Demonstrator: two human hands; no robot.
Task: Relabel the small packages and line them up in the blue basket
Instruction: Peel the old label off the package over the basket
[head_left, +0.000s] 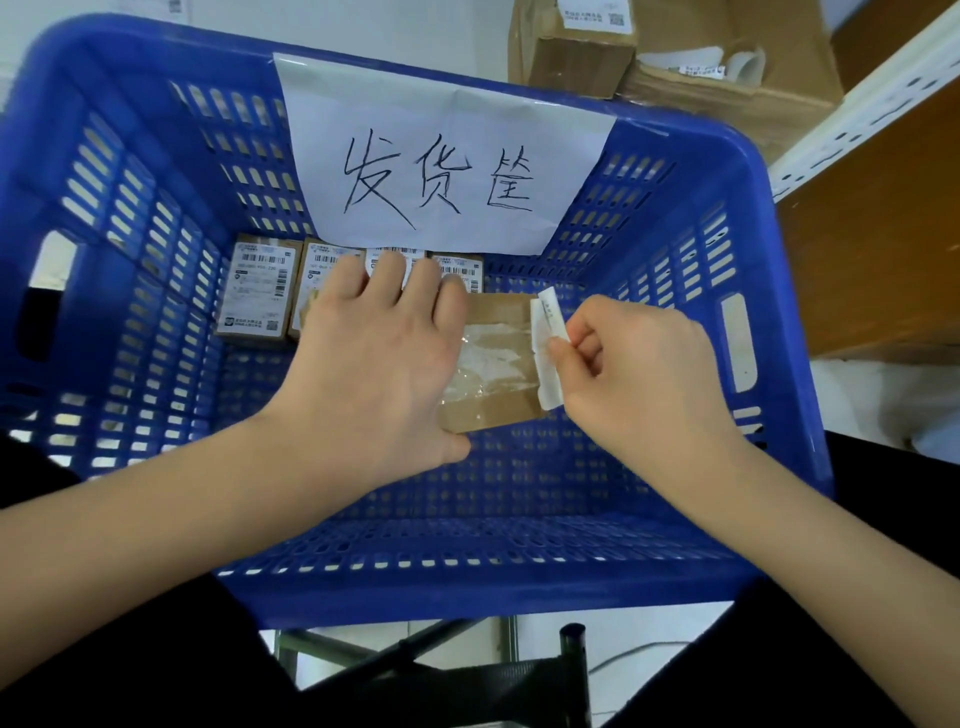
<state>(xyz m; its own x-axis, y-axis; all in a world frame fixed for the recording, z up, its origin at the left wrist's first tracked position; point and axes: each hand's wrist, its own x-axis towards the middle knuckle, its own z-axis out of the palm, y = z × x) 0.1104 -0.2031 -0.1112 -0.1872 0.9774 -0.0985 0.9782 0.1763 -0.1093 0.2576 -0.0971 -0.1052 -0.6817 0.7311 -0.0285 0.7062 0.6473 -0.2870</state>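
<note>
Your left hand (379, 358) lies over the left part of a small brown cardboard package (498, 364) held above the floor of the blue basket (675, 467), near the middle of the frame; its fingers curl over the far edge and the thumb hooks under the near edge, so it grips the box. Your right hand (639, 374), just right of the package, pinches a white label strip (545, 348) between thumb and forefinger, the other fingers curled in. The strip stands along the package's right edge, mostly lifted off it; whether its lower end is stuck down cannot be told. The exposed top of the package shows glossy clear tape with pale residue.

Along the basket's far wall, upper left of centre, a row of four labelled packages (257, 291) lies side by side, touching, white barcode labels up; your left fingers hide part of the right three. A white paper sign (441, 156) with handwritten characters hangs over the far rim. Cardboard boxes (582, 47) sit beyond the basket, upper right.
</note>
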